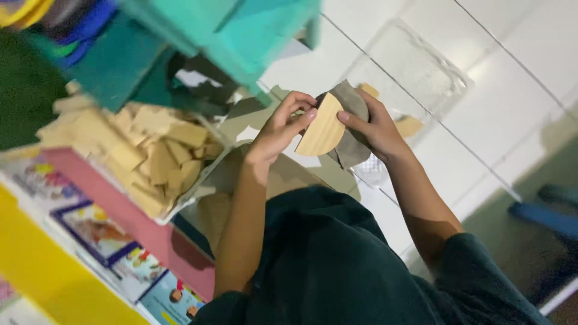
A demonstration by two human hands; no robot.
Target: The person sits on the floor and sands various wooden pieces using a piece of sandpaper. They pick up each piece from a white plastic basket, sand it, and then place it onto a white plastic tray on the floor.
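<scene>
White tiled floor [481, 114] at two o'clock — a clear tray [421, 66] on it. Left hand [283, 129] and right hand [373, 129] grip a half-round wooden piece [322, 129]; colourful picture cards [102, 232] at eight o'clock.

- White tiled floor [518, 78]: carries a clear plastic tray [421, 66], lying flat.
- Pink-edged surface [150, 235] at left: carries a clear container of pale wooden pieces [144, 156] and colourful picture books [102, 232] beside it.

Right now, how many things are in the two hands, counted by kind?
Wooden half-disc: 1, pinched between left hand and right hand.
Grey cloth: 1, in the right hand behind the wood.
Total: 2
</scene>
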